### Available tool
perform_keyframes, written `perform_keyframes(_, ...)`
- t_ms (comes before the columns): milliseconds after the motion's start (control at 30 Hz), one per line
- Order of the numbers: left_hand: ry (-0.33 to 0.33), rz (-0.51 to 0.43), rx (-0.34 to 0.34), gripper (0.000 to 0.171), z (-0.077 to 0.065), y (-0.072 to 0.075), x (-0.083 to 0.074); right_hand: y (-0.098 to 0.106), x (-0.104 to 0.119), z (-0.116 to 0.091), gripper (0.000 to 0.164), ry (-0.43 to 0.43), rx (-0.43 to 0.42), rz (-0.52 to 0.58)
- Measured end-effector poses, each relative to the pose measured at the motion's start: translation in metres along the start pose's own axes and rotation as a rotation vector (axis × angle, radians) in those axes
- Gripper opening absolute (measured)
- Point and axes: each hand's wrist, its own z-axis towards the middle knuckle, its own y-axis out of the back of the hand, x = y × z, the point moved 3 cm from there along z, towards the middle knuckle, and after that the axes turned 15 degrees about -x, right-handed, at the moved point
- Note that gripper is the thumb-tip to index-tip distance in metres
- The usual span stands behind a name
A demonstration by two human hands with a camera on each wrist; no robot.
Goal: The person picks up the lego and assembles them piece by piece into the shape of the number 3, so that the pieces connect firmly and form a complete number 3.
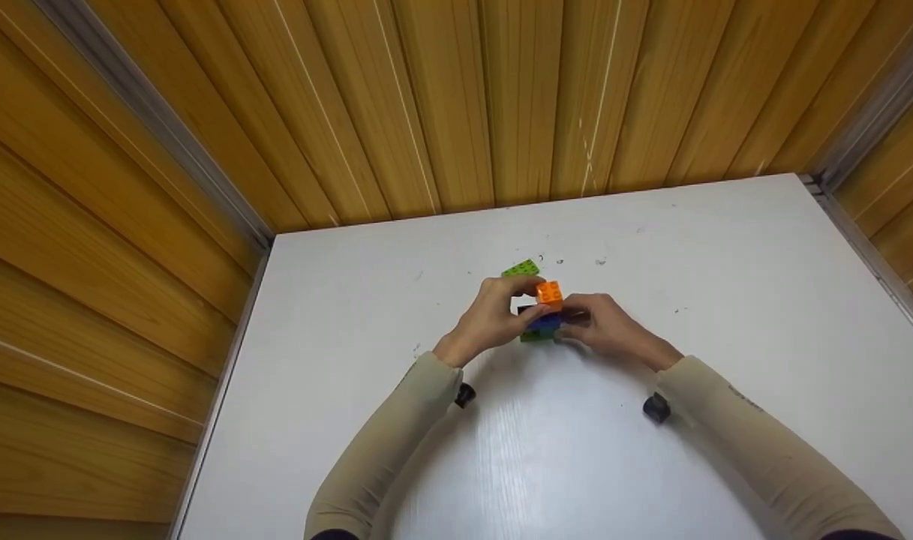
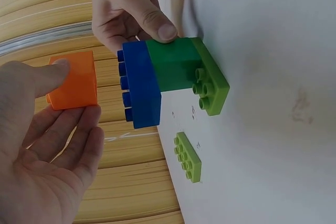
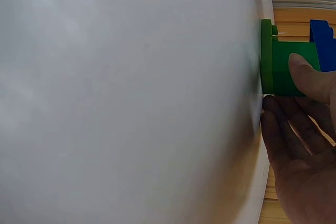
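My left hand (image 1: 494, 313) pinches an orange toy block (image 2: 76, 80) between thumb and fingers. In the left wrist view, a gap shows between it and the studs of a long blue block (image 2: 143, 85). The blue block sits on a dark green block (image 2: 169, 65), which stands on a light green studded plate (image 2: 212, 80) on the table. My right hand (image 1: 610, 326) holds this stack from the right, its thumb on the dark green block's side in the right wrist view. Part of the stack is hidden behind my left hand in the head view.
A second light green plate (image 1: 521, 268) lies studs up on the white table (image 1: 366, 315), just beyond the stack. Wood-patterned walls (image 1: 456, 105) rise at the table's back and sides. Black wrist devices (image 1: 656, 408) stick out from both sleeves.
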Motion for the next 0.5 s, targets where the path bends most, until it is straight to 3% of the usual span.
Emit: perform_keyframes(500,0.015,0.008,0.006,0.034,-0.0029,-0.0014,0.0034,-0.0001,-0.0001,-0.0005,0.038,0.033,-0.011,-0.006)
